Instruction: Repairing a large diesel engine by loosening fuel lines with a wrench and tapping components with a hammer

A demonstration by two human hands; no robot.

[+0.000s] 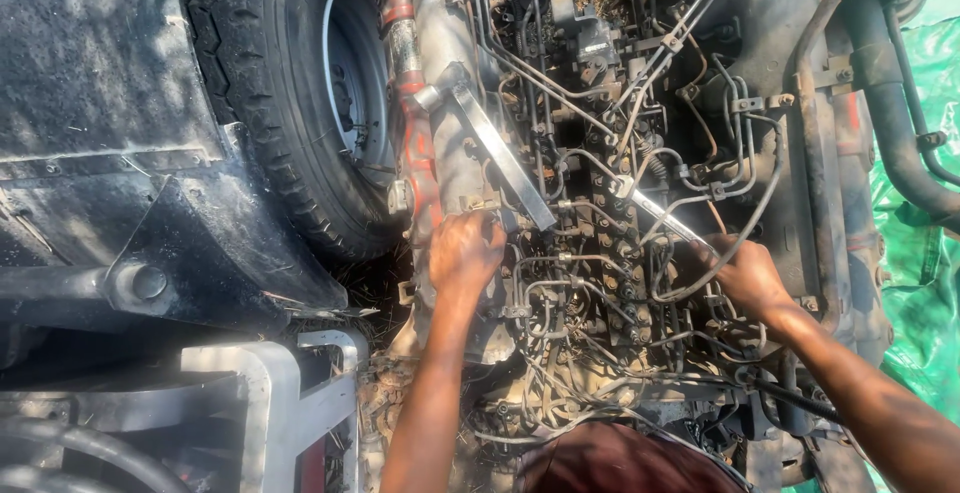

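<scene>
Steel wrench point(655, 211) in right hand point(745, 273)

My left arm comes up from about 6 o'clock, bare, nearly straight, the forearm running upward to the wrist. My left hand point(466, 250) sits just left of centre, back of the hand toward me, fingers curled under and pressed in at 12 o'clock, closed into a loose fist. My right arm enters from 4 o'clock and slants up toward 10 o'clock, elbow low, wrist slightly bent. My right hand point(745, 275) is right of centre, fingers wrapped shut, knuckles pointing toward 10 o'clock.
</scene>
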